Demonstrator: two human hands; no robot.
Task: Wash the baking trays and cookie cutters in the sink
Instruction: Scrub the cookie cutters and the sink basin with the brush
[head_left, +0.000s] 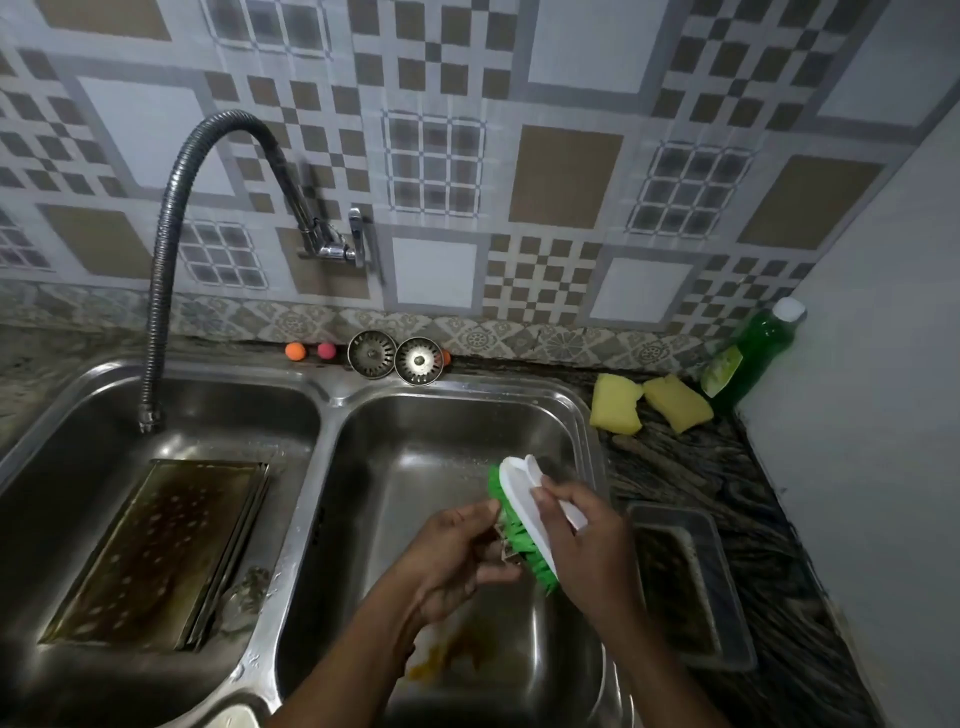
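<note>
Over the right sink basin (431, 431) my right hand (587, 540) grips a white scrub brush with green bristles (519, 499). Its bristles press against a small metal cookie cutter (506, 545), which my left hand (457, 556) pinches; the cutter is mostly hidden by fingers and bristles. A stained baking tray (156, 545) lies flat in the left basin. A second dirty tray (691, 582) sits on the counter to the right of the sink. Yellow-brown residue (452, 654) lies on the right basin floor under my forearms.
A flexible grey faucet hose (166, 249) hangs over the left basin. Two sink strainers (395, 356) and small orange and pink balls stand on the back ledge. Two yellow sponges (649, 402) and a green dish soap bottle (748, 353) sit at the back right by a white wall.
</note>
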